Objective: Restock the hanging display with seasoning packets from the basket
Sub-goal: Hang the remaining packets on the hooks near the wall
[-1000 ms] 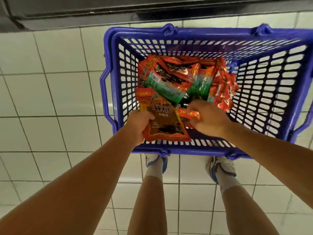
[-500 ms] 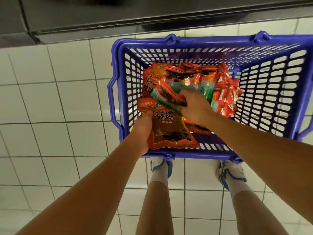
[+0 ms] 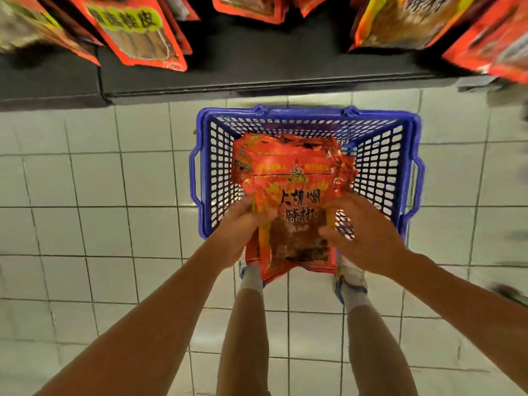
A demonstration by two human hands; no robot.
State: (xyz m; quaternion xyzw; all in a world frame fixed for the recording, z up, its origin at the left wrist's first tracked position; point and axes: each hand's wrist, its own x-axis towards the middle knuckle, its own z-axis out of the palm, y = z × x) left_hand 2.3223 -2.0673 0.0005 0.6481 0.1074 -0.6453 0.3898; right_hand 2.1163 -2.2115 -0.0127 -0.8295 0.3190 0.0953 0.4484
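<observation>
The left hand (image 3: pixel 243 230) grips the left edge of a stack of red seasoning packets (image 3: pixel 297 221), fingers curled round it. The right hand (image 3: pixel 363 235) holds the stack's right edge, thumb on the front face and fingers behind. The front packet stands upright between the two hands, its printed face toward the camera, with the lower corners of other packets fanning out behind it at the bottom left.

The stack is lifted above the near edge of a blue basket (image 3: pixel 380 164) that sits on the tiled floor (image 3: pixel 100 210). More red packets (image 3: pixel 248 161) lie in the left half of the basket, against its left wall; the right half shows bare mesh. The person's shoes (image 3: pixel 350 284) stand just near of the basket's near rim.

Beyond the far rim a dark shelf base (image 3: pixel 257 67) runs across the scene. Above it hang display packets (image 3: pixel 134 30) at the left and more at the right (image 3: pixel 405 21), with a dark open gap between the two groups straight ahead. Bare floor tiles lie left and right of the basket.
</observation>
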